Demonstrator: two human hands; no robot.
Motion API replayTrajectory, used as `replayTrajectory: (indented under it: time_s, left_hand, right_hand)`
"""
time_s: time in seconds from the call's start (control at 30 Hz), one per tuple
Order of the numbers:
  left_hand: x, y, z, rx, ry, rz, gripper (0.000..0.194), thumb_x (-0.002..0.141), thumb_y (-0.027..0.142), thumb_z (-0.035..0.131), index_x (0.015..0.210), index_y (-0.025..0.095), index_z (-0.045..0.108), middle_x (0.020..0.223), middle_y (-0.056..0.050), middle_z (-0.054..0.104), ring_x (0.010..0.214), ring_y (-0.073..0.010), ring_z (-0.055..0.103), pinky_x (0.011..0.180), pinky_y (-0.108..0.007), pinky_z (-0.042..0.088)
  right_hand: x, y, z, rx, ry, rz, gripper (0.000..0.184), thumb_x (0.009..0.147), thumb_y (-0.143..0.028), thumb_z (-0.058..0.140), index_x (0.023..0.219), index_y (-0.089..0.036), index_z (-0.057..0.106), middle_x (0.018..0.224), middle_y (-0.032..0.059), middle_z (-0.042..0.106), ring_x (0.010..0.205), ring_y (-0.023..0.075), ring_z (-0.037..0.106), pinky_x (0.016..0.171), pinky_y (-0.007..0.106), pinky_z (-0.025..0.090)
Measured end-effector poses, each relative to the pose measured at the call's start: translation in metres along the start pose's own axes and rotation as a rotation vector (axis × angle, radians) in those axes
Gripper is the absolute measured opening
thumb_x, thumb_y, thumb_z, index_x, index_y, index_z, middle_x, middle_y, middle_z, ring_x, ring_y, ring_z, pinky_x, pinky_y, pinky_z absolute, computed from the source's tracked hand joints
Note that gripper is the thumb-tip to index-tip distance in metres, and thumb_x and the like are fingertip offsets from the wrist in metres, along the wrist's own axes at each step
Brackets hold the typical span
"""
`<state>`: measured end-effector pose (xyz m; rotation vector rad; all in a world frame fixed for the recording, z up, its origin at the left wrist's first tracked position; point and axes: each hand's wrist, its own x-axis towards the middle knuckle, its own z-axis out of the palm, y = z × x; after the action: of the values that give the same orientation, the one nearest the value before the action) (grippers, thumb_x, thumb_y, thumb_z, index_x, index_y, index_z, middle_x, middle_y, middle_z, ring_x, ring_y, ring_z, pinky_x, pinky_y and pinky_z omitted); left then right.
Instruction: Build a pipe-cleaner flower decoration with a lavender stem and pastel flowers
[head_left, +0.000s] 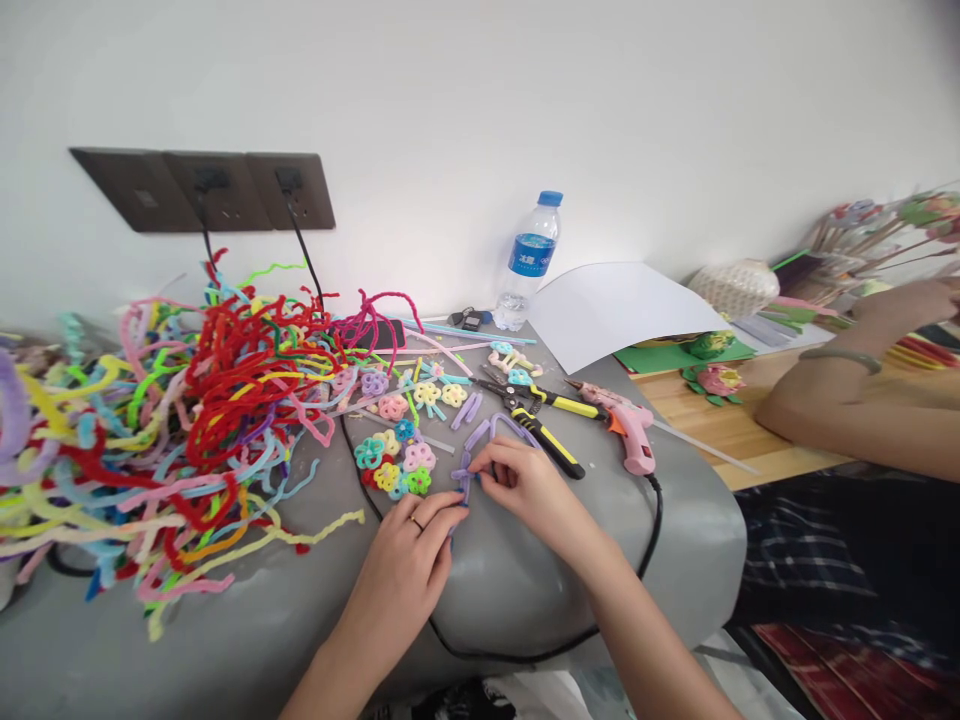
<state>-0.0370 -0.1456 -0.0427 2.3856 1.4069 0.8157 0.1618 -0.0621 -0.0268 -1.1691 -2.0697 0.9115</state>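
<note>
Between the fingertips of both hands is a bent purple pipe cleaner [464, 476] at the front middle of the grey table. My left hand [416, 540], with a ring on one finger, pinches its lower end. My right hand [529, 490] pinches close to its upper part; the exact grip is partly hidden. More folded purple pipe cleaners [468, 410] lie just beyond the fingers. To the left sits a cluster of small pipe-cleaner flowers [386, 470]. Yellow-and-black pliers [551, 440] rest behind my right hand, and a pink glue gun [634, 430] lies to their right.
A big tangled heap of pipe cleaners [225, 410] covers the left side. A water bottle [532, 262] and white paper [622, 310] stand and lie by the wall. The glue gun's black cord [517, 658] loops along the front. Another person's arm [847, 400] is at right.
</note>
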Motion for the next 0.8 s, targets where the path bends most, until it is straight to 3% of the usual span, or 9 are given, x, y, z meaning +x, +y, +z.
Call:
replayTrajectory:
  time_s: [0.57, 0.8]
  left_hand:
    - [-0.0022, 0.0019, -0.0010, -0.062, -0.034, -0.059, 0.039, 0.082, -0.004, 0.046, 0.108, 0.024, 0.052, 0.125, -0.007, 0.070, 0.100, -0.0243, 0.066, 0.086, -0.041, 0.055]
    - [-0.0055, 0.0015, -0.0007, -0.094, -0.003, -0.082, 0.046, 0.082, -0.001, 0.048, 0.119, 0.025, 0.050, 0.120, -0.006, 0.071, 0.093, -0.0226, 0.065, 0.083, -0.039, 0.057]
  right_hand:
    - [0.0010, 0.0028, -0.0059, 0.042, -0.032, 0.037, 0.015, 0.084, -0.008, 0.054, 0.085, -0.021, 0.062, 0.074, -0.0021, 0.055, 0.062, 0.0134, 0.049, 0.057, 0.025, 0.038]
    - [0.0009, 0.0019, -0.0064, 0.037, -0.023, 0.022, 0.018, 0.083, -0.006, 0.054, 0.081, -0.021, 0.063, 0.075, -0.0016, 0.054, 0.062, 0.0133, 0.049, 0.057, 0.025, 0.039]
